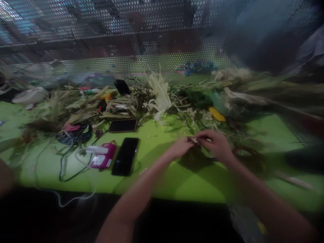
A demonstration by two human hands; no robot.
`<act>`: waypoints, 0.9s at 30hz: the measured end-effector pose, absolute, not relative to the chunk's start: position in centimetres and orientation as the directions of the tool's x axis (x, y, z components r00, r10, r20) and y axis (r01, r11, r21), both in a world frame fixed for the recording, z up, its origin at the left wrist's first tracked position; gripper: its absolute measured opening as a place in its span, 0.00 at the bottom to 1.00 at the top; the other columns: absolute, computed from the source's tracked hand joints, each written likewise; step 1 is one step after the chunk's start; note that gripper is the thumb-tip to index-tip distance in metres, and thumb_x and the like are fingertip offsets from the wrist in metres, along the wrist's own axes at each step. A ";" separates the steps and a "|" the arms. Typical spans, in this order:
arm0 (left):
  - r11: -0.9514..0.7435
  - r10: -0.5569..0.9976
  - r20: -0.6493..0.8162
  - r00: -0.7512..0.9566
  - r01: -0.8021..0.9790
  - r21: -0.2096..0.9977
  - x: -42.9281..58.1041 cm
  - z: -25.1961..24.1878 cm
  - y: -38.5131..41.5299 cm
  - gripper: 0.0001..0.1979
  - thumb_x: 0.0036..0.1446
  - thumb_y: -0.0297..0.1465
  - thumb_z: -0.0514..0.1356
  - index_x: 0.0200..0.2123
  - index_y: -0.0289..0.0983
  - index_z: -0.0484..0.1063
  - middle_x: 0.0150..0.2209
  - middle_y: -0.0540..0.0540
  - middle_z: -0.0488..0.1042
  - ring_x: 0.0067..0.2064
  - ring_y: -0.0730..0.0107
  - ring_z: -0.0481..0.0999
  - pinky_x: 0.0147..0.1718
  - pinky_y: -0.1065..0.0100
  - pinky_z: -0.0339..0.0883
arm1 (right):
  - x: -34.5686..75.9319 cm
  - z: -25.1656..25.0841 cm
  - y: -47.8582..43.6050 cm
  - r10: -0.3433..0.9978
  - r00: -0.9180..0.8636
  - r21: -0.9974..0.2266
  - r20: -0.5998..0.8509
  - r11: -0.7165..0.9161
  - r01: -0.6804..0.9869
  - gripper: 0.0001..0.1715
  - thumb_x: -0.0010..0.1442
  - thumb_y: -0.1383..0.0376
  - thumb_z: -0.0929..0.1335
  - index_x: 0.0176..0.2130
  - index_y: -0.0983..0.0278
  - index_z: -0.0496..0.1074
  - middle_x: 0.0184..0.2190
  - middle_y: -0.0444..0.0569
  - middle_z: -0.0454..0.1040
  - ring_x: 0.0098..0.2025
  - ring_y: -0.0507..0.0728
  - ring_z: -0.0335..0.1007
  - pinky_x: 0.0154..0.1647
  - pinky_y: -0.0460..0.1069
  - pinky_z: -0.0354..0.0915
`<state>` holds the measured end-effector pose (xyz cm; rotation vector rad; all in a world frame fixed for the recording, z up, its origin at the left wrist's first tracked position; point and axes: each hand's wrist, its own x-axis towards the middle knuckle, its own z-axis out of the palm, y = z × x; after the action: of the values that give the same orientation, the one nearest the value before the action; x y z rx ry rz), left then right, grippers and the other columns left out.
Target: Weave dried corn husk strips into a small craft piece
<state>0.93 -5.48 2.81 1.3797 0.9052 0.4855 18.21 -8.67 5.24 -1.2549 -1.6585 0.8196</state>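
Note:
My left hand (180,147) and my right hand (217,145) meet over the green table (162,175), fingertips pinched together on a small pale piece (194,139) between them. What the piece is I cannot make out; the picture is blurred. Just beyond the hands lies a heap of green stems and pale leaves (162,98).
Two dark phones (126,156) (123,126) lie left of my hands, beside a pink power bank (103,158) with white cables. A yellow item (217,114) sits in the plant heap. A perforated metal screen (126,67) backs the table. A dark shape (301,158) lies at right.

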 end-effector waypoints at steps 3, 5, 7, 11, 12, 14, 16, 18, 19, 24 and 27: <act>0.172 0.778 -0.252 0.575 0.191 0.966 0.8 2.5 -5.3 0.12 0.56 0.32 0.56 0.33 0.34 0.78 0.35 0.44 0.78 0.37 0.68 0.72 0.46 0.62 0.65 | 18.4 5.6 -8.8 0.938 -0.173 -0.820 0.300 0.347 0.456 0.10 0.60 0.63 0.68 0.39 0.60 0.80 0.34 0.48 0.80 0.36 0.56 0.75 0.40 0.52 0.70; 0.170 0.803 -0.250 0.541 0.193 0.966 0.8 2.2 -5.2 0.11 0.56 0.31 0.56 0.33 0.34 0.78 0.35 0.44 0.78 0.37 0.68 0.72 0.47 0.62 0.65 | 18.6 5.8 -8.8 0.929 -0.217 -0.800 0.299 0.368 0.474 0.12 0.62 0.62 0.67 0.42 0.59 0.79 0.37 0.49 0.80 0.38 0.57 0.75 0.41 0.52 0.70; 0.171 0.827 -0.253 0.501 0.203 0.964 0.8 2.0 -5.1 0.10 0.56 0.31 0.57 0.33 0.34 0.77 0.34 0.45 0.77 0.37 0.69 0.71 0.46 0.63 0.65 | 18.8 5.8 -8.8 0.925 -0.237 -0.790 0.297 0.377 0.483 0.13 0.61 0.60 0.68 0.43 0.59 0.79 0.38 0.49 0.80 0.39 0.58 0.76 0.41 0.52 0.70; 0.194 0.831 -0.268 0.487 0.197 0.961 0.9 1.9 -5.1 0.10 0.56 0.31 0.56 0.34 0.34 0.77 0.34 0.44 0.77 0.38 0.68 0.72 0.47 0.62 0.65 | 19.0 5.7 -8.7 0.930 -0.232 -0.807 0.284 0.363 0.467 0.13 0.62 0.61 0.67 0.44 0.58 0.80 0.39 0.49 0.80 0.41 0.58 0.76 0.43 0.53 0.70; 0.201 0.826 -0.266 0.497 0.181 0.963 0.9 1.9 -5.0 0.10 0.57 0.31 0.56 0.34 0.34 0.77 0.34 0.44 0.78 0.38 0.67 0.72 0.48 0.62 0.65 | 19.0 5.7 -8.6 0.931 -0.235 -0.814 0.279 0.359 0.456 0.13 0.63 0.62 0.67 0.44 0.57 0.80 0.40 0.48 0.80 0.41 0.58 0.76 0.44 0.53 0.70; 0.195 0.829 -0.245 0.503 0.152 0.969 0.9 2.0 -5.0 0.09 0.56 0.29 0.56 0.35 0.34 0.77 0.35 0.44 0.78 0.39 0.68 0.73 0.49 0.62 0.64 | 19.0 5.6 -8.5 0.927 -0.248 -0.816 0.282 0.367 0.447 0.15 0.63 0.63 0.66 0.47 0.56 0.79 0.43 0.48 0.79 0.44 0.58 0.76 0.46 0.54 0.70; 0.173 0.848 -0.234 0.475 0.169 0.970 0.9 2.2 -5.0 0.09 0.56 0.27 0.57 0.34 0.34 0.77 0.35 0.44 0.78 0.38 0.68 0.73 0.49 0.62 0.64 | 18.8 5.5 -8.5 0.917 -0.260 -0.796 0.303 0.394 0.460 0.16 0.62 0.63 0.68 0.49 0.55 0.78 0.46 0.49 0.78 0.46 0.59 0.75 0.47 0.54 0.70; 0.156 0.854 -0.242 0.461 0.217 0.964 0.9 2.4 -5.1 0.09 0.55 0.26 0.56 0.34 0.33 0.77 0.35 0.44 0.78 0.37 0.68 0.72 0.48 0.62 0.65 | 18.6 5.3 -8.6 0.910 -0.249 -0.769 0.331 0.413 0.488 0.16 0.61 0.62 0.70 0.48 0.55 0.78 0.45 0.50 0.78 0.45 0.59 0.74 0.46 0.55 0.71; 0.149 0.848 -0.247 0.469 0.236 0.960 0.9 2.4 -5.1 0.09 0.55 0.27 0.56 0.34 0.33 0.78 0.35 0.44 0.78 0.37 0.68 0.72 0.47 0.62 0.65 | 18.5 5.2 -8.6 0.911 -0.233 -0.759 0.340 0.413 0.504 0.14 0.61 0.61 0.70 0.47 0.55 0.79 0.43 0.50 0.78 0.44 0.59 0.75 0.44 0.54 0.71; 0.086 0.828 -0.203 0.522 0.240 0.967 0.9 2.6 -5.3 0.10 0.55 0.28 0.55 0.31 0.34 0.78 0.34 0.46 0.78 0.37 0.68 0.72 0.42 0.66 0.66 | 18.3 4.8 -8.6 0.913 -0.208 -0.759 0.352 0.408 0.507 0.11 0.63 0.60 0.68 0.42 0.55 0.81 0.39 0.50 0.77 0.41 0.57 0.74 0.42 0.53 0.72; 0.067 0.828 -0.197 0.526 0.256 0.964 0.9 2.7 -5.3 0.10 0.55 0.30 0.56 0.29 0.34 0.76 0.31 0.46 0.77 0.34 0.69 0.71 0.38 0.67 0.64 | 18.4 4.8 -8.5 0.902 -0.270 -0.787 0.337 0.427 0.445 0.11 0.63 0.59 0.68 0.41 0.56 0.81 0.38 0.50 0.78 0.41 0.57 0.75 0.42 0.52 0.71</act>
<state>0.87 -5.30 2.68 1.4848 0.9842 0.5578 18.36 -8.49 4.81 -1.1452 -1.8821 0.7214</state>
